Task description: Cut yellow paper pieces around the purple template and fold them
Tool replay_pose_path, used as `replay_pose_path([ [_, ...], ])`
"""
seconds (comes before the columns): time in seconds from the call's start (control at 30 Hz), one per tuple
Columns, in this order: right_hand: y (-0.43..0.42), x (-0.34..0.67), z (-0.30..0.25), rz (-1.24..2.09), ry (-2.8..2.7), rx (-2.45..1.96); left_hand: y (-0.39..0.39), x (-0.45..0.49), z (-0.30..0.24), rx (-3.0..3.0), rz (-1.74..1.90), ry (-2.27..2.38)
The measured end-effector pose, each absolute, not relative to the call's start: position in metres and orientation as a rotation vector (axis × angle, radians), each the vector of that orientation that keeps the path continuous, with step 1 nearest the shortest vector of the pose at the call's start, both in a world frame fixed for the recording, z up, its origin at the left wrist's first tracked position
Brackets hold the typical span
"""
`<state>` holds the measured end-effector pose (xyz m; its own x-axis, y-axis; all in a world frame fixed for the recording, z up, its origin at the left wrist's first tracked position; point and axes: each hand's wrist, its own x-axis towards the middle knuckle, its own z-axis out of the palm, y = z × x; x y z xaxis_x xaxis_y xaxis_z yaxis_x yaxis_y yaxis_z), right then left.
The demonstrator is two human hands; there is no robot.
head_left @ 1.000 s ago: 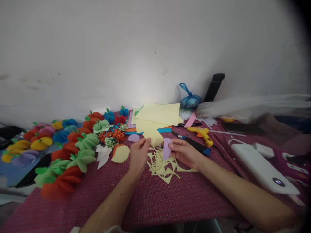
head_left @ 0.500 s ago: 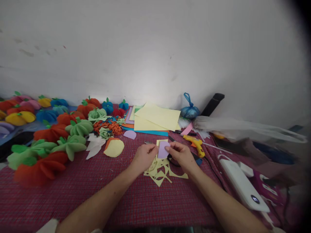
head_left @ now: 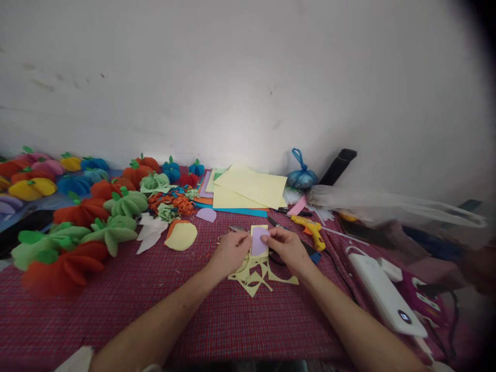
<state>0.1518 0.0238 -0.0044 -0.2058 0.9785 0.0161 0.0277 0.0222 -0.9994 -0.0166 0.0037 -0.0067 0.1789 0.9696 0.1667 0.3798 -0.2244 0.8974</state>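
Over the middle of the table, a folded-looking purple paper piece lies on a slightly larger yellow paper piece. My right hand pinches the purple piece at its right edge, thumb on top. At the left edge of the two pieces, my left hand has its fingertips pinched together on the yellow piece; its exact contact is partly hidden. Yellow paper offcuts with curved cutouts lie beneath my hands. A scissors-like metal tip shows behind my left hand.
Colourful pumpkin-shaped crafts fill the left side. Yellow sheets are stacked at the back, with round yellow cutouts and a purple half-circle nearby. A yellow glue gun and a white power bank lie on the right.
The purple piece has shifted slightly down against the yellow piece, with more yellow showing around it. Both hands keep nearly the same place and grip.
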Motion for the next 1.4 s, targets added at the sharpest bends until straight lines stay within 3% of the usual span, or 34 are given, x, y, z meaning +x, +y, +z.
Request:
replay_pose_path([
  [1.07,0.025,0.153,-0.009,1.262,-1.464,-1.101,0.003,-0.012,-0.006,1.674,0.995,1.282],
  [1.4,0.021,0.15,0.002,1.459,-1.239,-1.012,0.003,-0.011,-0.003,1.403,1.012,1.196],
])
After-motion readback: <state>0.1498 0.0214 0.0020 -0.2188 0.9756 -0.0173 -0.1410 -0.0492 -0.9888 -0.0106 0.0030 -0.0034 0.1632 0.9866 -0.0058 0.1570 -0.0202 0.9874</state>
